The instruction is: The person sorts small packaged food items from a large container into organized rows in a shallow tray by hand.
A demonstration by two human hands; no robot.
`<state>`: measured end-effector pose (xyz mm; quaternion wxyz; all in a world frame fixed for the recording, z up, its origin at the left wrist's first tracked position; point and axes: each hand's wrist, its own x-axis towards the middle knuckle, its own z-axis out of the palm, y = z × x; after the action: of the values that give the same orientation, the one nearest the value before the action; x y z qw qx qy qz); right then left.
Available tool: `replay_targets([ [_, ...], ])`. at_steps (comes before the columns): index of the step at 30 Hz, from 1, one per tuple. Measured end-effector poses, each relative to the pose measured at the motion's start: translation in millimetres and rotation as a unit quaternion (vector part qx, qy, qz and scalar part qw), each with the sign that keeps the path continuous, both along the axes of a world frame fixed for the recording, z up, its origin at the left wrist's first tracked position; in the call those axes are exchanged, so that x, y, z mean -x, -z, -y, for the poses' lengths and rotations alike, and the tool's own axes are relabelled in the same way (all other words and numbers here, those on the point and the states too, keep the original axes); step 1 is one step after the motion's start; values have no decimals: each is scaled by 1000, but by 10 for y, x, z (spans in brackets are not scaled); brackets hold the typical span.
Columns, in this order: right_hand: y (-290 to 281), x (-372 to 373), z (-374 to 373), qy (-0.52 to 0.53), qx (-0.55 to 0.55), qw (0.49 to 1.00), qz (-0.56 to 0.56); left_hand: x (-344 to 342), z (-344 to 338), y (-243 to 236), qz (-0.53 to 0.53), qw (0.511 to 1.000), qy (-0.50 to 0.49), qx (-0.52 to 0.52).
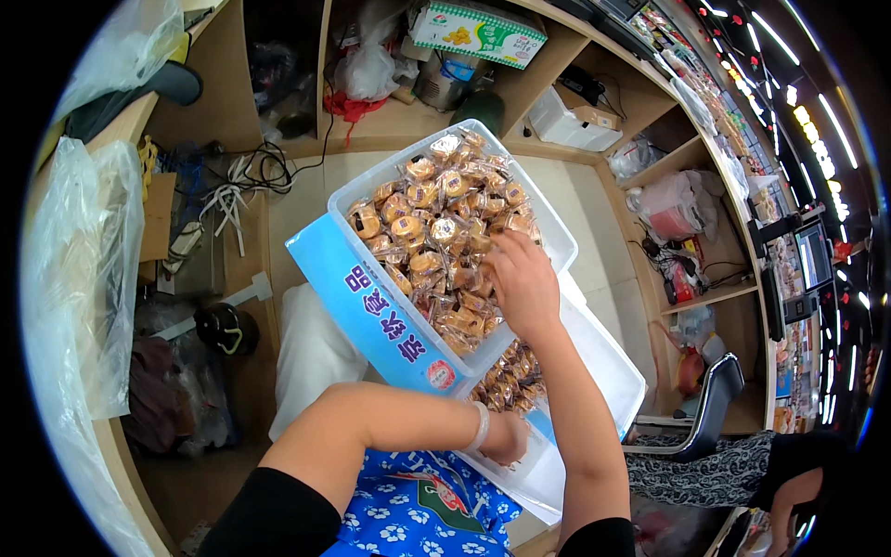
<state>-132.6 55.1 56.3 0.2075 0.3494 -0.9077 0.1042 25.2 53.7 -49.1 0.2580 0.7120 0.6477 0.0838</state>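
A translucent plastic tub [561,234] holds a heap of small round golden pastries [422,195], each in a clear wrapper. My right hand [522,283] reaches over the tub's right side, its fingers bent together around a wrapped pastry in the heap; the fingertips are partly hidden. Beneath the tub is a light blue carton [325,255] with purple lettering. More wrapped pastries [510,379] lie in a lower white container [603,357]. My left hand [506,439], with a pale band at the wrist, is at this container's near end, next to those pastries. Its fingers are hidden.
Wooden shelving curves around, holding a green and white box [478,35], a white bin [566,121] and a pink bag [673,206]. Loose cables [260,172] hang at the left. A chair [715,404] stands at the right, near another person's arm [796,501].
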Motion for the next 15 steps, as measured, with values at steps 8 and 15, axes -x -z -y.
replay_targets([
  [8,-223,-189,-272,178,455,766,417,38,51,-187,4,999,-4,48],
  [15,134,147,40,194,519,671,492,68,137,-279,-5,1000,-2,21],
])
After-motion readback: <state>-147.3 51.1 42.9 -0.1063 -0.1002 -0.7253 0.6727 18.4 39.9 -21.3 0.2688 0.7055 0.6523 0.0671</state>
